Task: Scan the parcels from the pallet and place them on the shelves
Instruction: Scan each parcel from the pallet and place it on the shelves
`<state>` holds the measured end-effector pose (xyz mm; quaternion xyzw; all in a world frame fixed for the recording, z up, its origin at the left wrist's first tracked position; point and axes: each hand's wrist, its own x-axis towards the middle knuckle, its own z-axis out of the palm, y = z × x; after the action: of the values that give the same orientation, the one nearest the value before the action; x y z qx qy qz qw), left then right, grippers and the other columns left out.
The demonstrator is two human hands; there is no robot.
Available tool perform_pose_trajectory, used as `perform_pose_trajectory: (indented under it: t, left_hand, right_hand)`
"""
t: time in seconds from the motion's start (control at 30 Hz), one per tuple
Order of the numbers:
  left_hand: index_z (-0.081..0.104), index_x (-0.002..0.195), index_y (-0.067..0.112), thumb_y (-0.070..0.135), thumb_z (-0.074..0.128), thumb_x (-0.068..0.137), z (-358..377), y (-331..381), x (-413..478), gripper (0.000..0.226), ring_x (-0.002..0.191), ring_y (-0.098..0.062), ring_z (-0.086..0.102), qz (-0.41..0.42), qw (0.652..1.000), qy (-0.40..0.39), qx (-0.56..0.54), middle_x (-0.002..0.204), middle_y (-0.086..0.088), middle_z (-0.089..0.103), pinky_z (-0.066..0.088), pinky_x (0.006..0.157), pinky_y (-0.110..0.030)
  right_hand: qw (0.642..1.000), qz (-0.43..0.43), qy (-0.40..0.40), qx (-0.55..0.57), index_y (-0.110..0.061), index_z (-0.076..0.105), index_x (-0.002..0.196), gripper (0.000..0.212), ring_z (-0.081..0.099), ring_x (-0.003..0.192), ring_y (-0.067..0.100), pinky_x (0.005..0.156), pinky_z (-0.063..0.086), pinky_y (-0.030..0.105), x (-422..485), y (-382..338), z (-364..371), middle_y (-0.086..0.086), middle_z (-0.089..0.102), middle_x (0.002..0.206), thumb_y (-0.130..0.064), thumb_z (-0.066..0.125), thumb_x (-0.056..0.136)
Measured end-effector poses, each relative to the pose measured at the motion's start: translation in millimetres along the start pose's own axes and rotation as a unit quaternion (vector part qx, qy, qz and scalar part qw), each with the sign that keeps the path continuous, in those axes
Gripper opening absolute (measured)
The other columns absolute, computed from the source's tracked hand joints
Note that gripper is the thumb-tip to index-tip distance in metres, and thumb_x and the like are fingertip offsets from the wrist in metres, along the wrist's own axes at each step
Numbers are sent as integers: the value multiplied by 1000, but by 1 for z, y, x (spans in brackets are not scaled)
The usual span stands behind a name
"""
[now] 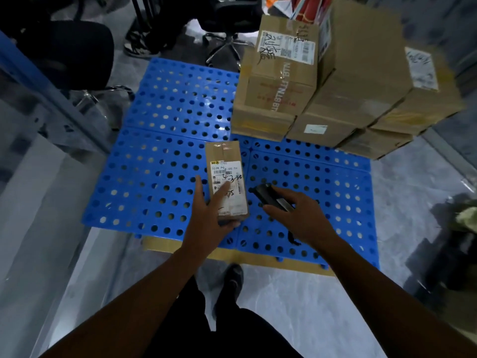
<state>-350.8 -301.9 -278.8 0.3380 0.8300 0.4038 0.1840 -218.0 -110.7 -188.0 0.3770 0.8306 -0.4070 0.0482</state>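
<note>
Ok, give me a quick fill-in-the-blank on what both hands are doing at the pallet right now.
1. The left hand grips a small brown cardboard parcel with a white ____ on top.
2. The right hand holds a ____ handheld scanner.
3. The blue perforated plastic pallet carries stacked large cardboard boxes at its far ____ corner.

Missing words: label; black; right

Matt cardboard parcel (227, 180) w/ paper label; glossy perforated plastic pallet (165, 140).
</note>
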Motion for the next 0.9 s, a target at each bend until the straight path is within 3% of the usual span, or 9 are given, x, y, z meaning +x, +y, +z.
perform_pose_trajectory:
  t: [0.07,0.13,0.27,0.47,0.6,0.67,0.73,0.8,0.9]
  left_hand:
    - [39,154,30,21,88,78,3,-1,0,91,151,-25,29,-7,999,7,-47,169,-9,14,52,106,-40]
    - [43,150,24,18,83,84,6,0,-2,78,147,-26,36,18,998,24,-49,165,-9,27,51,106,-37]
    - [50,146,14,13,75,92,8,5,-4,59,145,-29,43,52,998,43,14,162,-10,37,50,107,-46]
    - [46,149,12,12,77,89,14,5,-6,68,144,-36,43,66,996,37,40,159,-18,38,48,108,-54]
    - [46,146,13,24,90,75,21,-1,-5,84,151,-33,29,38,999,14,-8,163,-19,29,35,116,-45]
    - [45,143,16,26,93,71,25,-4,-3,87,151,-32,30,42,999,10,-18,162,-18,32,37,116,-45]
    - [42,137,24,30,93,70,29,-3,3,84,147,-27,37,25,999,20,-35,158,-11,37,44,113,-45]
    - [42,130,28,34,93,69,31,-3,8,79,137,-9,43,13,998,40,-38,150,2,40,50,105,-38]
    - [43,125,29,35,92,68,36,-3,10,76,122,7,37,16,998,56,-23,142,6,41,48,97,-27]
  right_hand:
    - [998,-20,-21,-62,-36,54,143,64,66,72,6,49,45,11,-2,-2,-11,-4,67,119,-52,74,84]
    - [986,-43,-38,-157,-43,50,143,67,58,65,2,47,37,12,-6,-6,-20,-7,58,107,-61,70,82]
    - [956,-76,-21,-281,-47,40,146,73,45,77,6,57,34,24,-9,-17,-28,-10,36,95,-72,61,81]
    - [936,-55,-17,-346,-43,41,147,72,53,100,21,74,48,36,-7,-24,-42,-3,42,104,-69,62,83]
    - [931,-51,-35,-360,-42,41,148,73,54,108,26,83,52,43,-11,-24,-45,3,51,121,-69,62,83]
    - [930,-54,-40,-362,-42,41,148,74,55,108,26,85,54,46,-14,-23,-46,4,50,122,-69,62,83]
    - [931,-57,-41,-358,-42,42,148,73,55,106,24,84,54,45,-18,-20,-46,3,50,121,-68,62,83]
    - [931,-61,-43,-357,-42,42,148,73,54,105,22,82,52,42,-21,-17,-48,2,50,120,-68,62,83]
    - [932,-65,-41,-353,-42,40,148,72,53,106,22,83,52,42,-22,-13,-53,1,50,120,-67,62,84]
